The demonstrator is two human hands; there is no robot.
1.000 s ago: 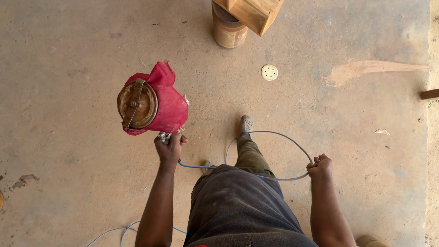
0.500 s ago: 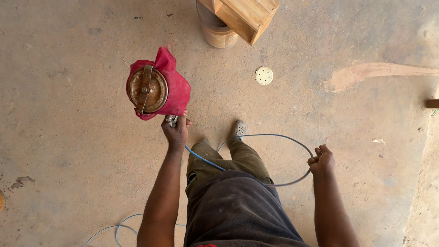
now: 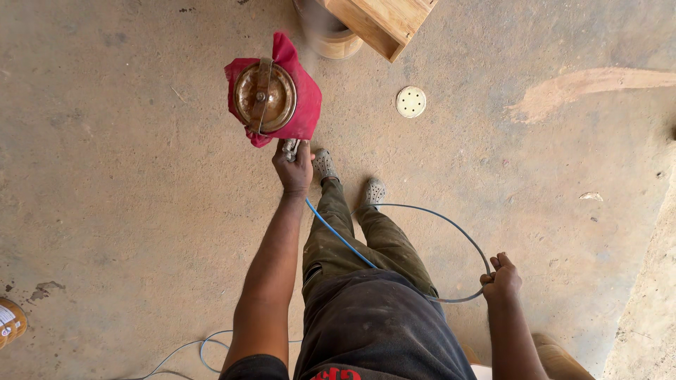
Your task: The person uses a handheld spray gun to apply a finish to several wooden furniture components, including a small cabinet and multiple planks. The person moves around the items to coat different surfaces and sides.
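Clamped in my left hand (image 3: 294, 169), the spray gun (image 3: 271, 98) with its red cloth-wrapped metal cup sits upper left of centre. Lower right, my right hand (image 3: 501, 276) closes around the blue hose (image 3: 429, 213) looping over the concrete floor (image 3: 127, 197).

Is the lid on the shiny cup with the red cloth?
Yes, shut. A metal lid with a clamp bar covers the spray gun cup, red cloth beneath it, held by the left hand.
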